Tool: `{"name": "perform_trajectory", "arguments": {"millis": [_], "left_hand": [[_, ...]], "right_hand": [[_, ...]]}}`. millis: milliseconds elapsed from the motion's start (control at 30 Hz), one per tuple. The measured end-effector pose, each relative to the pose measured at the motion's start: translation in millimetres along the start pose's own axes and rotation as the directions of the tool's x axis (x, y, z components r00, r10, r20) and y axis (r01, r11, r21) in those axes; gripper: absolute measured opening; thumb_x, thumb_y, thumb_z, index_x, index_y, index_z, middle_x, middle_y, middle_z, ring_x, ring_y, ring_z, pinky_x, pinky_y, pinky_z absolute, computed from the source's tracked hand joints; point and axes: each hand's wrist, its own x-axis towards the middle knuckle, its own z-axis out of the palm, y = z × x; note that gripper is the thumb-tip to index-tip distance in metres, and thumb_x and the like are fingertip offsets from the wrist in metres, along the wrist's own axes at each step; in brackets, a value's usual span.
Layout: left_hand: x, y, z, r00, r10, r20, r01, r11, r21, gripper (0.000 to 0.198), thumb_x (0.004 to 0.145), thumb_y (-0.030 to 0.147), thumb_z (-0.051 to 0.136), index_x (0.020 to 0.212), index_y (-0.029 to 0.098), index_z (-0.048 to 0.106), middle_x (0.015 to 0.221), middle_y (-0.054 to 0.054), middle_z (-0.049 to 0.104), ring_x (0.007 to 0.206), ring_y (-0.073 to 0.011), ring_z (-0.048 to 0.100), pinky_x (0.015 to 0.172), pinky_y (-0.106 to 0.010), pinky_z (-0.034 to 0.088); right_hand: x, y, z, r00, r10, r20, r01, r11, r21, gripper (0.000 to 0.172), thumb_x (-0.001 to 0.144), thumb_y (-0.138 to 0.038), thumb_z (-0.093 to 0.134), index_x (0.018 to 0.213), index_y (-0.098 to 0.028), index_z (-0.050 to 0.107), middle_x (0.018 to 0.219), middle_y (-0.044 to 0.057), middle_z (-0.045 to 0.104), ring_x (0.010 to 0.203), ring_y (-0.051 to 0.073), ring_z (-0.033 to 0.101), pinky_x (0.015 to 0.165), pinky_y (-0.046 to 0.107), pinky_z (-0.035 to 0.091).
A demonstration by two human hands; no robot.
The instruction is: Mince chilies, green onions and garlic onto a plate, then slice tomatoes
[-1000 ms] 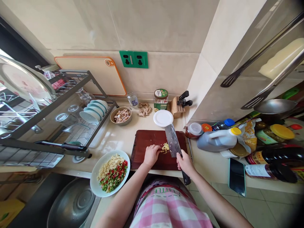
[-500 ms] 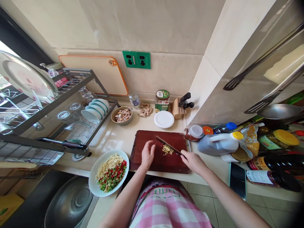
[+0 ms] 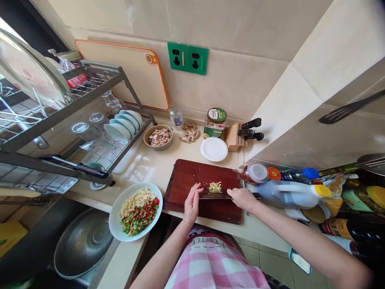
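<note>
A reddish-brown cutting board (image 3: 186, 176) lies on the counter in front of me. On it is a small pile of pale yellow strips (image 3: 215, 186). My right hand (image 3: 242, 198) is closed round a knife, whose blade (image 3: 212, 196) lies level across the board just on the near side of the strips. At the blade's left end is my left hand (image 3: 192, 202), fingers closed together near the tip. A white plate (image 3: 136, 237) with chopped pale pieces and red and green pieces stands left of the board.
Behind the board are a bowl of garlic (image 3: 158, 137), ginger (image 3: 190, 133), a small white plate (image 3: 214, 149) and a knife block (image 3: 235, 136). A dish rack (image 3: 124, 78) and a wok (image 3: 82, 243) are left; jars and a jug (image 3: 282, 194) stand right.
The knife has turned from slanting to nearly level and come nearer to me. My left hand has gone to its tip end. The strips are gathered more tightly, and the view has shifted.
</note>
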Motion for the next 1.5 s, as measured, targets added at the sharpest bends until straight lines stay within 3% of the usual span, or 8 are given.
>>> {"name": "perform_trajectory", "arguments": {"millis": [133,333,467,633,833,1067,1233,1500], "left_hand": [[6.5,2.0,0.6,0.999,-0.034,-0.032,0.034,0.999,0.003,0.035,0.091,0.037,0.034,0.107,0.021,0.061,0.125,-0.007,0.055,0.124,-0.0196,0.042,0.106,-0.038,0.032],[29.1,19.5,-14.5,0.99,-0.115,-0.079,0.11,0.992,-0.058,0.037,0.09,0.04,0.037,0.11,0.019,0.06,0.119,-0.007,0.06,0.117,-0.0198,0.049,0.104,-0.038,0.035],[26.7,16.5,-12.1,0.982,-0.185,-0.032,0.182,0.98,-0.08,0.039,0.09,0.041,0.036,0.11,0.018,0.06,0.118,-0.007,0.061,0.114,-0.0196,0.052,0.102,-0.036,0.039],[18.3,10.5,-4.9,0.994,-0.109,0.026,0.11,0.993,-0.038,0.038,0.09,0.04,0.037,0.109,0.019,0.062,0.122,-0.006,0.058,0.118,-0.0191,0.049,0.105,-0.035,0.034],[34.3,20.6,-13.4,0.984,-0.176,-0.025,0.174,0.982,-0.073,0.04,0.089,0.041,0.038,0.114,0.019,0.059,0.121,-0.007,0.059,0.117,-0.0206,0.05,0.104,-0.037,0.035],[31.6,10.6,-7.2,0.997,-0.075,0.019,0.075,0.997,-0.031,0.039,0.09,0.041,0.036,0.109,0.019,0.061,0.122,-0.006,0.058,0.118,-0.0184,0.048,0.106,-0.035,0.032],[34.0,14.7,-12.8,0.988,-0.152,0.02,0.153,0.986,-0.061,0.041,0.089,0.042,0.036,0.114,0.018,0.058,0.122,-0.006,0.058,0.118,-0.019,0.048,0.105,-0.036,0.034],[30.2,17.2,-15.7,0.993,-0.114,0.021,0.114,0.993,-0.016,0.041,0.089,0.041,0.036,0.114,0.018,0.059,0.123,-0.007,0.057,0.119,-0.0183,0.048,0.106,-0.035,0.032]], "right_hand": [[0.7,-0.1,-1.0,1.0,-0.002,-0.011,0.002,1.0,0.001,0.015,0.084,-0.022,0.045,0.096,-0.021,0.055,0.087,0.009,0.067,0.079,0.022,0.064,0.064,0.027,0.04],[-3.6,-7.8,-27.8,0.998,-0.031,-0.057,0.031,0.999,0.007,0.025,0.09,-0.037,0.035,0.091,-0.024,0.056,0.082,0.006,0.068,0.074,0.022,0.064,0.061,0.028,0.039],[-1.7,-5.9,-31.1,0.999,-0.033,-0.013,0.033,0.999,0.012,0.023,0.089,-0.037,0.039,0.089,-0.024,0.058,0.082,0.007,0.069,0.074,0.022,0.064,0.062,0.028,0.04],[2.0,-0.1,-20.1,1.0,-0.003,0.014,0.003,1.0,0.005,0.017,0.088,-0.031,0.043,0.091,-0.022,0.058,0.083,0.007,0.069,0.075,0.022,0.065,0.061,0.027,0.04],[7.6,1.7,-36.8,0.998,-0.037,-0.044,0.036,0.999,-0.015,0.027,0.09,-0.042,0.037,0.091,-0.025,0.058,0.085,0.006,0.069,0.076,0.022,0.065,0.061,0.028,0.041],[17.1,6.0,-31.4,0.999,-0.03,-0.025,0.029,0.998,-0.047,0.017,0.087,-0.031,0.044,0.093,-0.023,0.058,0.084,0.007,0.07,0.075,0.022,0.065,0.059,0.026,0.04],[11.3,4.7,-32.9,0.997,-0.048,-0.055,0.046,0.998,-0.037,0.027,0.09,-0.041,0.037,0.092,-0.024,0.058,0.086,0.007,0.069,0.075,0.02,0.065,0.06,0.026,0.039],[7.6,-2.5,-23.9,0.998,-0.016,-0.06,0.016,1.0,0.009,0.018,0.088,-0.035,0.043,0.091,-0.023,0.056,0.084,0.005,0.069,0.075,0.019,0.065,0.059,0.024,0.036]]}}
